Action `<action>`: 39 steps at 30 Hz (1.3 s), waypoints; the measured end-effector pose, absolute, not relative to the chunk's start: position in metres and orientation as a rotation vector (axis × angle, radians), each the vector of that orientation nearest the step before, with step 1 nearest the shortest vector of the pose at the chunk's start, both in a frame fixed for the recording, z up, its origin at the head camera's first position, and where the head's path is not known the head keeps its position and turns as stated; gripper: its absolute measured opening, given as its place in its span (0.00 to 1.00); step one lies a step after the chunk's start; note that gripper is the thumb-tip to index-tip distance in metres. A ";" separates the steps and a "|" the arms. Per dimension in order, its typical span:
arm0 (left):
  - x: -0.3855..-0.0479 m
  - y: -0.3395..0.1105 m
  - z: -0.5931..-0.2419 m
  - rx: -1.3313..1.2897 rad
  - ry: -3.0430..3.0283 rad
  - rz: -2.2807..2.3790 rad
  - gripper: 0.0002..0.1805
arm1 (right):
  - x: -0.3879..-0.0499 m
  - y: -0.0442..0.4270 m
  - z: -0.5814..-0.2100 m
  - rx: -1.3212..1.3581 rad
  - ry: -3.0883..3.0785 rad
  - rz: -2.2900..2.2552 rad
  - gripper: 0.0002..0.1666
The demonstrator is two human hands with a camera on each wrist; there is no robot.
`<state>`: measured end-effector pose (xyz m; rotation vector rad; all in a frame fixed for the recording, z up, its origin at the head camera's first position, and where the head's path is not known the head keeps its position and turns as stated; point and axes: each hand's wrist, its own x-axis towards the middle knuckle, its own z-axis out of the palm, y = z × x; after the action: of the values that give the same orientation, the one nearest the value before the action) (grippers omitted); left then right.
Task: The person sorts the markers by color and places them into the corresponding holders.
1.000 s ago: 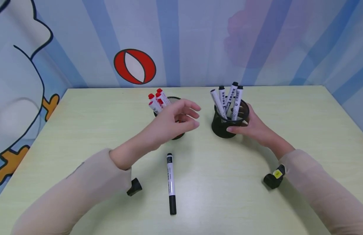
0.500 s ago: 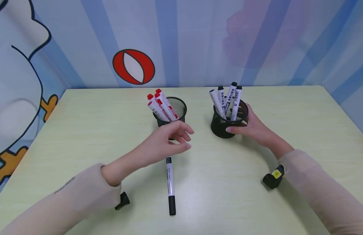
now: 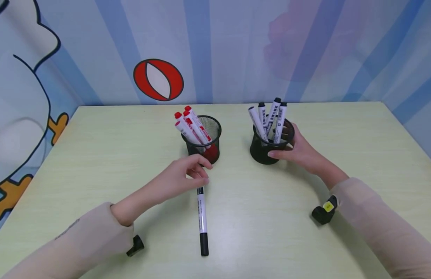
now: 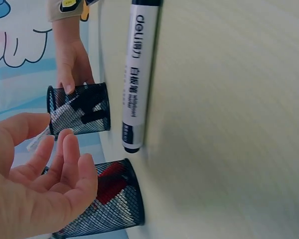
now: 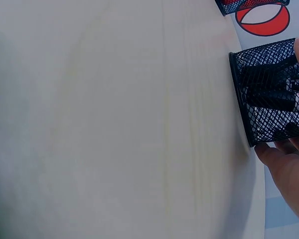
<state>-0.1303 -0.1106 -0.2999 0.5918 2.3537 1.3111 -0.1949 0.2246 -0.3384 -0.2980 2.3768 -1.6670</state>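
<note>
My left hand (image 3: 182, 176), empty with fingers loosely bent, hovers just above the far end of a whiteboard marker (image 3: 203, 221). That marker has a white barrel and black ends and lies lengthwise on the table; in the left wrist view a gap shows between the fingers and the marker (image 4: 138, 79). Behind the hand stands a black mesh pen cup (image 3: 203, 146) with several red-capped markers (image 3: 194, 126). My right hand (image 3: 302, 151) grips the other black mesh pen cup (image 3: 265, 153) from its right side. Several black-capped markers (image 3: 269, 122) lean inside it.
The pale wooden table (image 3: 264, 228) ends at the back against a blue striped curtain (image 3: 232, 50) with a printed red ball. Black wrist cameras sit under both sleeves.
My left hand has come down and back toward the near side, away from the red-marker cup, to the lying marker's far end. The right hand has stayed on its cup.
</note>
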 end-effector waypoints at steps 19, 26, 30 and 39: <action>-0.137 -0.116 -0.322 0.409 2.377 1.053 0.17 | -0.195 0.225 -0.338 -0.297 2.384 -1.655 0.55; -0.134 -0.108 -0.330 0.408 2.427 0.891 0.17 | -0.195 0.225 -0.340 -0.288 2.379 -1.659 0.55; -0.133 -0.102 -0.333 0.405 2.458 0.836 0.17 | -0.195 0.225 -0.340 -0.285 2.370 -1.666 0.55; -0.130 -0.094 -0.333 0.436 2.564 0.740 0.14 | -0.195 0.225 -0.340 -0.291 2.367 -1.671 0.55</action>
<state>-0.1302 -0.0935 -0.3332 0.4363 2.5645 0.7396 -0.1950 0.2247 -0.3395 -0.2909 2.3668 -1.6712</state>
